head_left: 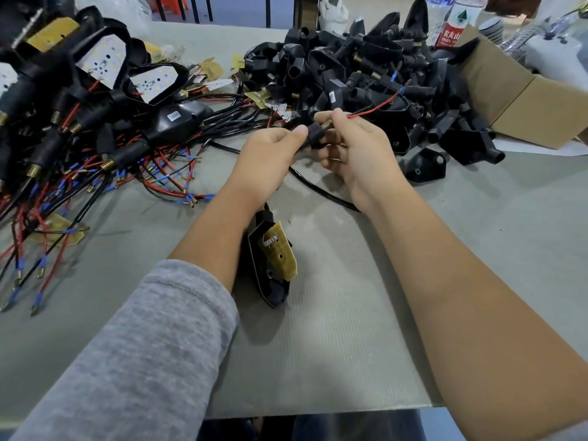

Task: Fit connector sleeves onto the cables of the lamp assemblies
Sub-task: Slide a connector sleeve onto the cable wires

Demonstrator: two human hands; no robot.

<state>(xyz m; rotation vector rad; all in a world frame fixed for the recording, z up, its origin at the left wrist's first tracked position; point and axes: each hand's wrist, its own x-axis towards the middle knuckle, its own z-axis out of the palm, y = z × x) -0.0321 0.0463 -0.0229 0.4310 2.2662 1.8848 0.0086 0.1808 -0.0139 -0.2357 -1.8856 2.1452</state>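
A black ribbed connector sleeve (pixel 314 132) with a threaded metal end sits between both hands above the table's middle. My left hand (pixel 270 157) pinches the sleeve from the left. My right hand (pixel 353 144) grips its threaded end and the red wire (pixel 375 109) that runs out toward the right. A black cable (pixel 321 189) drops from the hands and curves across the table. Under my left forearm lies a black lamp housing (pixel 270 281) with a yellow circuit board (pixel 280 249) tilted in it.
A heap of black sleeves and housings (pixel 375 71) fills the back right, beside a cardboard box (pixel 521 106). On the left lie lamp assemblies (pixel 105 68) with several red and black wires (pixel 95 179). A water bottle (pixel 458 20) stands at the back.
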